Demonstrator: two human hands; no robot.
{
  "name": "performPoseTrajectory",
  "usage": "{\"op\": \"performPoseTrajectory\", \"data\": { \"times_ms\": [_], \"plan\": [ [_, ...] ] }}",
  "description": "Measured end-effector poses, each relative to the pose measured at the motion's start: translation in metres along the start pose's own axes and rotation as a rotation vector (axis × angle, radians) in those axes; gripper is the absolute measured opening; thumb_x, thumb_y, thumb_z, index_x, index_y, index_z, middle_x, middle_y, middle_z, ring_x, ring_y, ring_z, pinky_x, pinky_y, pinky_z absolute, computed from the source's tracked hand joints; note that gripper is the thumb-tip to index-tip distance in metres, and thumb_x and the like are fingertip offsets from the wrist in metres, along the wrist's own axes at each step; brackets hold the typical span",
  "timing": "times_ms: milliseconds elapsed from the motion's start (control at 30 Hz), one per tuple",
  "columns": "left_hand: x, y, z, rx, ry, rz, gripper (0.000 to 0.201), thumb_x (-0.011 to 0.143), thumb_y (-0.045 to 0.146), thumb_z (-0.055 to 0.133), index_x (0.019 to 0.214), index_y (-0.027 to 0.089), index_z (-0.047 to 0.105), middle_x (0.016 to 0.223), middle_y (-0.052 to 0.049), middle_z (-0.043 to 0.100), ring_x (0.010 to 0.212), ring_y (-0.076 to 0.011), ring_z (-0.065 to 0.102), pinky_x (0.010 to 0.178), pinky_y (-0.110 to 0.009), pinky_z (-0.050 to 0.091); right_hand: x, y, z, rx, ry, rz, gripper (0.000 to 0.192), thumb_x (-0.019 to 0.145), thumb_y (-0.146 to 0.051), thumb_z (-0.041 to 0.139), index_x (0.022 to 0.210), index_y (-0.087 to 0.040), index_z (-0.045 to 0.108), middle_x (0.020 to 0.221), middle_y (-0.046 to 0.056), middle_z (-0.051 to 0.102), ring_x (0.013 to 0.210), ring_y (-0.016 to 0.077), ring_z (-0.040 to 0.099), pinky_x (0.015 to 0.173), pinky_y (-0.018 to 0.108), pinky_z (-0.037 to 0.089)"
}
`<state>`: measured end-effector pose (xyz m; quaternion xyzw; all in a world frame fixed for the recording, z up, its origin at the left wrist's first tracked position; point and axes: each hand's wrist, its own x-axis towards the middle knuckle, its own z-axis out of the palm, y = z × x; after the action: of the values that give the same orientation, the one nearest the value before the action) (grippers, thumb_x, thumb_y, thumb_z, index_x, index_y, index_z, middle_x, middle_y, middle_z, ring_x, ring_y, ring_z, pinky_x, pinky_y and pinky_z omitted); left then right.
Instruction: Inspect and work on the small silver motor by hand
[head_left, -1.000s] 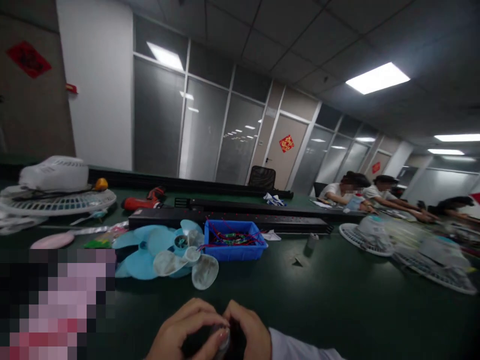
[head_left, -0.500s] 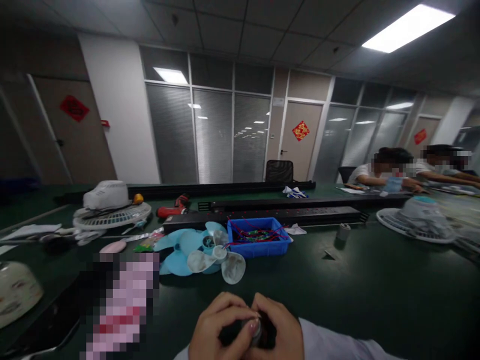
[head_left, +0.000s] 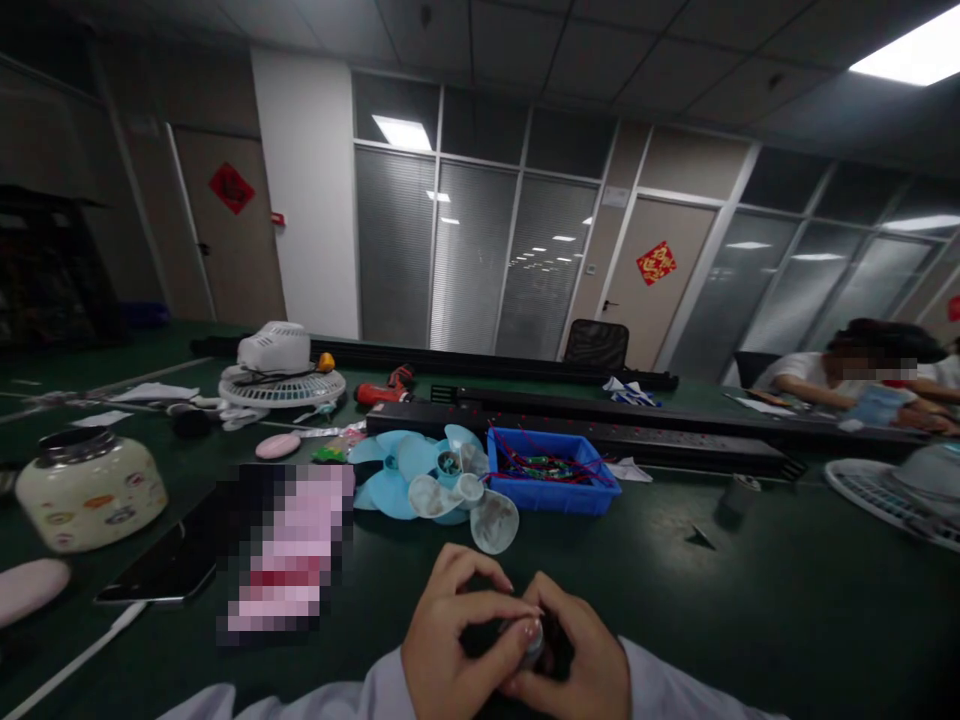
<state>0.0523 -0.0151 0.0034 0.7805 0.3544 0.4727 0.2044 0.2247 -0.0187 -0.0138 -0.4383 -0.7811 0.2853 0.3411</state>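
Note:
Both of my hands meet at the bottom middle of the view over the dark green table (head_left: 750, 600). My left hand (head_left: 446, 640) and my right hand (head_left: 581, 660) close together around a small dark round part (head_left: 529, 645) with a pale metal end. Most of that part is hidden by my fingers. Just beyond my hands lie light blue and clear fan blades (head_left: 442, 485), and right of them stands a blue bin (head_left: 551, 475) holding red-wired parts.
A cream jar (head_left: 90, 490), a black phone (head_left: 169, 565) and a pink blurred item (head_left: 289, 545) lie at left. A white fan grille with motor housing (head_left: 281, 375), a red drill (head_left: 382, 388) and long black power strips (head_left: 600, 435) lie farther back. A person (head_left: 847, 375) works at right near another grille (head_left: 892, 490).
The view has swung left, bringing the jar and phone into sight. My hands stay closed on the small part, now showing more of my sleeves.

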Motion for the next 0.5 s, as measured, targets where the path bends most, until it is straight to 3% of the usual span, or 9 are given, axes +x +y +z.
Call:
{"op": "performPoseTrajectory", "data": {
  "times_ms": [167, 333, 500],
  "plan": [
    [0.001, 0.005, -0.008, -0.007, -0.015, -0.047, 0.015, 0.082, 0.026, 0.064, 0.091, 0.031, 0.073, 0.092, -0.005, 0.061, 0.092, -0.0214, 0.052, 0.077, -0.034, 0.047, 0.0, -0.009, -0.008, 0.031, -0.049, 0.036, 0.035, 0.067, -0.04, 0.075, 0.079, -0.02, 0.05, 0.065, -0.005, 0.05, 0.055, 0.0104, 0.048, 0.051, 0.022, 0.036],
    [-0.003, -0.006, -0.038, 0.105, 0.091, -0.051, 0.018, 0.087, 0.027, 0.058, 0.099, 0.031, 0.071, 0.089, -0.003, 0.059, 0.09, -0.0193, 0.052, 0.077, -0.032, 0.045, -0.003, -0.008, -0.012, -0.005, -0.051, 0.053, 0.036, 0.065, -0.042, 0.077, 0.084, -0.02, 0.054, 0.068, -0.002, 0.055, 0.058, 0.012, 0.049, 0.054, 0.024, 0.041],
    [-0.016, -0.019, -0.048, 0.281, -0.206, -0.072, 0.017, 0.082, 0.038, 0.065, 0.096, 0.036, 0.073, 0.078, -0.002, 0.059, 0.08, -0.019, 0.051, 0.067, -0.031, 0.044, -0.003, -0.007, -0.011, 0.0, -0.058, 0.066, 0.037, 0.065, -0.043, 0.077, 0.085, -0.02, 0.055, 0.071, -0.001, 0.058, 0.058, 0.0125, 0.049, 0.052, 0.025, 0.042]
  ]
}}
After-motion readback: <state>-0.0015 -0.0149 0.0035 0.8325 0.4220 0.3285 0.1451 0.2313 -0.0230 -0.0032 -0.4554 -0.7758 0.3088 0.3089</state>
